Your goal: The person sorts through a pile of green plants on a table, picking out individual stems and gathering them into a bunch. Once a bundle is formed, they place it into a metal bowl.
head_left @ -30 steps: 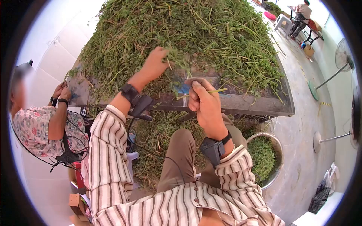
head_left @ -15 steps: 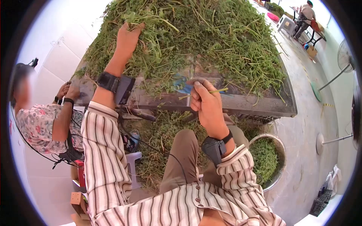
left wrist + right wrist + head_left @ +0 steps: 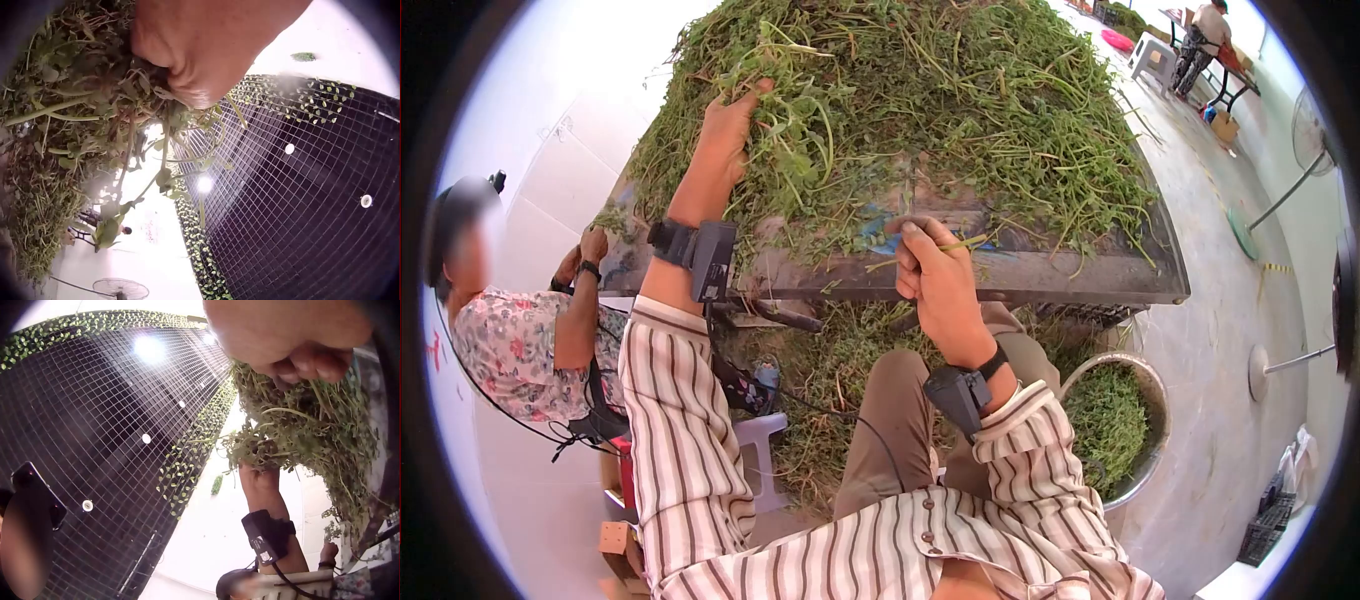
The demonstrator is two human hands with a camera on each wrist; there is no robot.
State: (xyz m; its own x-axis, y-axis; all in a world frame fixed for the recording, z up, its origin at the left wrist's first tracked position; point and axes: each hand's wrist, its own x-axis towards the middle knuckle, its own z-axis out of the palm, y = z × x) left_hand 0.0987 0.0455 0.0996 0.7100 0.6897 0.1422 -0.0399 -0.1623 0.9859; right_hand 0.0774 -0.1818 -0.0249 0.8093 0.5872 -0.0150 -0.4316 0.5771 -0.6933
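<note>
A big heap of leafy green stems (image 3: 960, 110) covers the dark table (image 3: 1040, 270). At the heap's left side my left hand (image 3: 728, 130) grips a small bunch of leafy sprigs (image 3: 800, 125); in the left wrist view the fingers of this hand (image 3: 194, 56) curl in among stems. Over the table's near edge, my right hand (image 3: 945, 285) pinches a few short cut stems (image 3: 972, 242) between thumb and fingers. Its fingertips look dark. A blue patch (image 3: 878, 238) shows on the tabletop just behind that hand.
More greens (image 3: 820, 400) lie beneath the table around my legs. A round metal tub (image 3: 1165, 410) of greens stands at my right. Another person (image 3: 535, 345) works at the table's left corner. A cable (image 3: 850, 412) crosses my lap, and fans (image 3: 1305, 130) stand at the right.
My left hand has moved from beside the right hand out to the heap's left side, with sprigs in its grip. The right hand stays almost in place, still pinching its stems.
</note>
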